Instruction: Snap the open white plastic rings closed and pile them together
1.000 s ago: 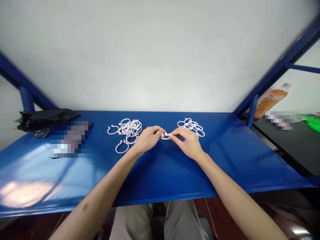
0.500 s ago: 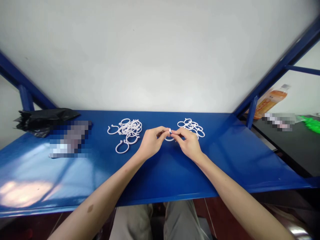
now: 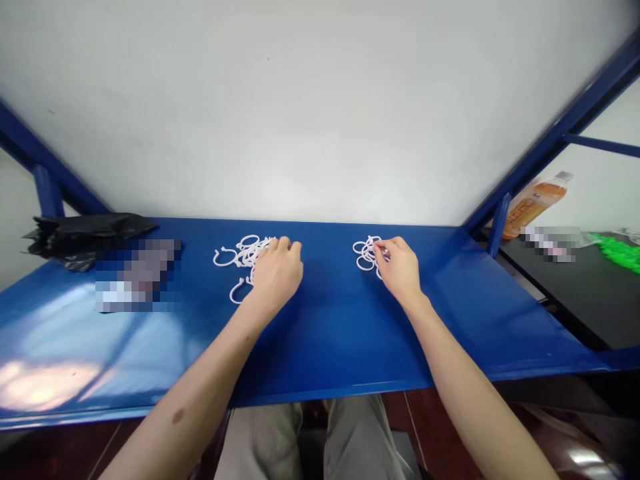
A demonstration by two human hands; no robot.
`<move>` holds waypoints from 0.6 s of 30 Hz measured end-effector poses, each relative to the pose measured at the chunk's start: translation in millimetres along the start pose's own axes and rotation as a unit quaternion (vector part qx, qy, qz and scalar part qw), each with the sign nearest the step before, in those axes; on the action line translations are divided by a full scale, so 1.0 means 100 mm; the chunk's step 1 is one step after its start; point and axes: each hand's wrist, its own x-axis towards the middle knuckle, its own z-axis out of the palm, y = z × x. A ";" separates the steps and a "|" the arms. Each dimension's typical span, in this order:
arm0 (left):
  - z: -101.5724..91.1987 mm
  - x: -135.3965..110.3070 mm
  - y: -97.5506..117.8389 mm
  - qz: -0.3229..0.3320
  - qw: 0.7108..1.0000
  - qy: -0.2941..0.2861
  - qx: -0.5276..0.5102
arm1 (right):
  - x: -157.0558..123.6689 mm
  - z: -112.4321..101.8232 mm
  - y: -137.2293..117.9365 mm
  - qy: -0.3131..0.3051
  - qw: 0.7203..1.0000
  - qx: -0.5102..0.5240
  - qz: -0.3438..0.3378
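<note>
On the left, white plastic rings with a gap and small knobs at their ends lie in a loose pile (image 3: 247, 253). My left hand (image 3: 277, 270) is over the right side of that pile, back up, fingers curled down. Its fingertips are hidden, so whether it grasps a ring does not show. Further right is a second pile of white rings (image 3: 365, 257), these looking closed. My right hand (image 3: 400, 267) is at the near right of this pile, thumb and forefinger pinched on a white ring that is partly covered by the hand.
The blue tabletop (image 3: 330, 333) runs up to a pale wall. A black plastic bag (image 3: 95, 237) and a blurred-out flat object (image 3: 145, 273) lie at left. Blue frame bars slant up both sides. Beyond the right one are an orange-labelled bottle (image 3: 533, 207) and bright green pieces (image 3: 620, 250) on a dark table.
My hands have parted from the middle, where both held one white ring. The left went to the left pile; the right carried the ring to the right pile.
</note>
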 end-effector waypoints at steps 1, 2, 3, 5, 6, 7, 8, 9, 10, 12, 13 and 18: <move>-0.04 0.00 -0.06 -0.014 0.999 -0.015 0.031 | 0.02 -0.02 0.08 -0.004 1.000 -0.026 0.017; -0.07 0.00 -0.11 -0.025 0.998 -0.032 0.054 | 0.03 -0.03 0.15 -0.011 0.998 -0.046 0.029; -0.11 -0.01 -0.16 -0.028 0.996 -0.050 0.071 | 0.04 -0.03 0.20 -0.019 0.997 -0.060 0.035; -0.15 -0.01 -0.23 -0.022 0.992 -0.084 0.087 | 0.04 -0.01 0.26 -0.033 0.996 -0.070 0.034; -0.16 -0.01 -0.25 -0.016 0.991 -0.096 0.089 | 0.04 0.00 0.27 -0.039 0.996 -0.069 0.030; -0.16 -0.01 -0.27 -0.012 0.990 -0.105 0.090 | 0.04 0.02 0.27 -0.044 0.996 -0.068 0.026; -0.16 -0.01 -0.28 -0.010 0.990 -0.111 0.091 | 0.03 0.04 0.26 -0.048 0.996 -0.066 0.024; -0.15 -0.01 -0.29 -0.011 0.989 -0.114 0.093 | 0.03 0.05 0.26 -0.050 0.996 -0.065 0.023; -0.14 0.00 -0.30 -0.014 0.989 -0.114 0.096 | 0.03 0.06 0.25 -0.049 0.996 -0.063 0.023; -0.12 0.01 -0.31 -0.022 0.989 -0.108 0.100 | 0.02 0.07 0.24 -0.046 0.997 -0.058 0.023; -0.11 0.01 -0.31 -0.026 0.990 -0.102 0.099 | 0.02 0.07 0.23 -0.044 0.997 -0.055 0.023; -0.14 0.02 -0.30 -0.045 0.996 -0.055 0.062 | 0.03 0.02 0.17 -0.014 0.999 -0.031 0.010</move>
